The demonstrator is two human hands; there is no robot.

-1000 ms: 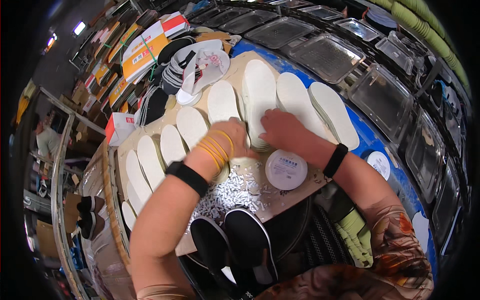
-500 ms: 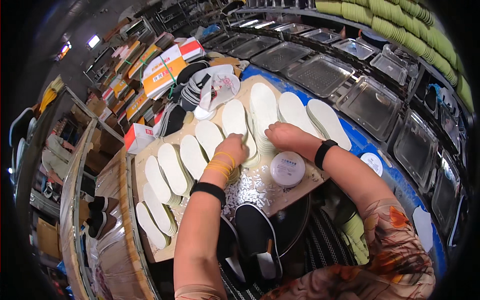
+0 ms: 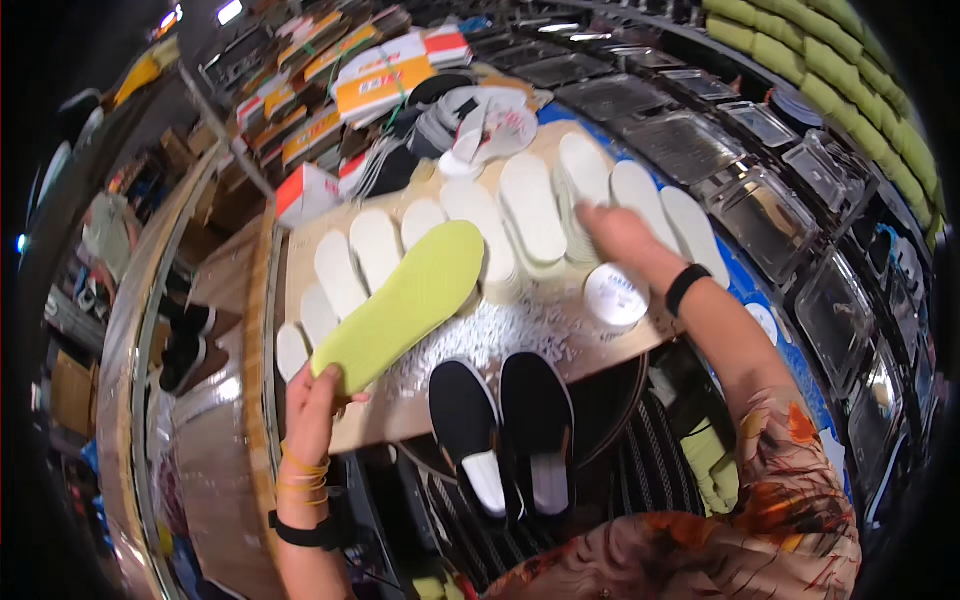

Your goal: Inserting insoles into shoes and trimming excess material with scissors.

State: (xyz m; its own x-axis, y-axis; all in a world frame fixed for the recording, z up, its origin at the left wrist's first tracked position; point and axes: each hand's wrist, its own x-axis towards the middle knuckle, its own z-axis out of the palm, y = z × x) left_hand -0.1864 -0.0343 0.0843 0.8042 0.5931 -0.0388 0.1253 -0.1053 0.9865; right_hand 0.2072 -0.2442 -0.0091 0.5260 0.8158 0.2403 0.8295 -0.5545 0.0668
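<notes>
My left hand (image 3: pixel 318 393) is closed on one end of a yellow-green insole (image 3: pixel 410 295), which is raised and tilted over the near left of the board. The insole partly covers several stacks of white insoles behind it. Farther right, my right hand (image 3: pixel 620 235) is at the side of a tall white insole stack (image 3: pixel 584 165); its fingers are blurred, so their grip is unclear. Another white insole stack (image 3: pixel 532 205) lies just left of that hand. Two black slip-on shoes (image 3: pixel 537 410) stand side by side at the board's near edge.
A round white-lidded tub (image 3: pixel 615 296) sits on the wooden board (image 3: pixel 640 345), beside scattered small white pieces (image 3: pixel 500 330). Metal trays (image 3: pixel 685 140) line the right-hand rack, under rolls of green insoles (image 3: pixel 850 110). Cardboard boxes (image 3: pixel 385 85) pile up at the back left.
My left hand has left the white insoles, moved left and nearer, and now holds up a yellow-green insole. The right hand stays by the tall stack. The view has shifted.
</notes>
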